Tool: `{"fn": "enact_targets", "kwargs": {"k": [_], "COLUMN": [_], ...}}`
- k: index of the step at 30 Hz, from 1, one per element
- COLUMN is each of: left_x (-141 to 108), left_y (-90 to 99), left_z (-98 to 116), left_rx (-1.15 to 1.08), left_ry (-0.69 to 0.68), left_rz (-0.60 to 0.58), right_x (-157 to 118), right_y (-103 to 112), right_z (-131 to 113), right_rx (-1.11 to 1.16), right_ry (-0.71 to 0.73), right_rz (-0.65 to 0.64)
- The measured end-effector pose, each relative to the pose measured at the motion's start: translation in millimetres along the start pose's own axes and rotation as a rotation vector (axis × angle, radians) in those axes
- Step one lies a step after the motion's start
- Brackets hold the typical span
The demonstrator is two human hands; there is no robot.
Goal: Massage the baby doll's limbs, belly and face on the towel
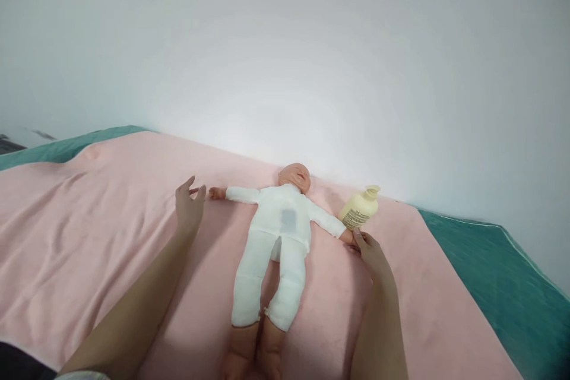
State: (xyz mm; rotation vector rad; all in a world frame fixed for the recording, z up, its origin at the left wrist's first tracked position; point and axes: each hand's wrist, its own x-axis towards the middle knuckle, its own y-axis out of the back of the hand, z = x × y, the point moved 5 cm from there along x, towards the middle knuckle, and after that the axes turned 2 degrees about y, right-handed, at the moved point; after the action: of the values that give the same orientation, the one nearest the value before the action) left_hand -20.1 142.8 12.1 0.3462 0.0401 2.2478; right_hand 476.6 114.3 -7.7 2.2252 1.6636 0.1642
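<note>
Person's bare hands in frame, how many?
2: bare left hand, open, beside the white-clothed, bald baby doll; bare right hand, holding one doll hand near the pale-yellow pump bottle.

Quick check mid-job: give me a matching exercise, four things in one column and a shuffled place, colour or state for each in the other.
Column 1
1. doll
2. pump bottle
3. left hand
4. right hand

Column 2
A. open, a little apart from the doll
B. pale yellow, with dark print on its side
C. holding the doll at the end of one arm
D. white-bodied, lying face up on the pink cloth

Pairs: 1-D, 2-B, 3-A, 4-C
</note>
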Motion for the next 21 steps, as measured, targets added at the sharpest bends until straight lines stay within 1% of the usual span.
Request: {"fn": "enact_targets", "kwargs": {"k": [1,4,8,11,13,15,19,21], "left_x": [-11.7,-59.2,-131.0,-171.1,-187.5,-198.4,-217.9,-227.8], "left_y": [4.2,16.0,40.9,57.7,66.4,72.4,75.6,74.8], "left_z": [5.4,14.0,10.3,3.1,-0.4,-1.5,-0.1,0.2], "left_rx": [0.021,0.070,0.138,0.176,0.198,0.197,0.138,0.124], "left_ry": [-0.038,-0.111,-0.232,-0.306,-0.318,-0.325,-0.366,-0.406], "left_rz": [0.008,-0.112,-0.345,-0.549,-0.649,-0.716,-0.814,-0.835], "right_x": [-0.3,1.6,9.2,14.0,15.9,17.2,17.6,16.8], "right_y": [0.0,0.3,-0.5,0.3,0.9,0.7,-1.2,-2.0], "right_z": [-0.4,1.0,8.7,13.2,15.2,16.8,16.4,15.1], "right_rx": [-0.017,-0.042,-0.050,-0.057,-0.044,-0.036,-0.045,-0.031], "right_ry": [0.005,0.016,0.013,0.020,0.023,0.022,0.045,0.057], "right_rz": [0.003,0.015,-0.004,0.012,0.035,0.057,0.100,0.113]}}
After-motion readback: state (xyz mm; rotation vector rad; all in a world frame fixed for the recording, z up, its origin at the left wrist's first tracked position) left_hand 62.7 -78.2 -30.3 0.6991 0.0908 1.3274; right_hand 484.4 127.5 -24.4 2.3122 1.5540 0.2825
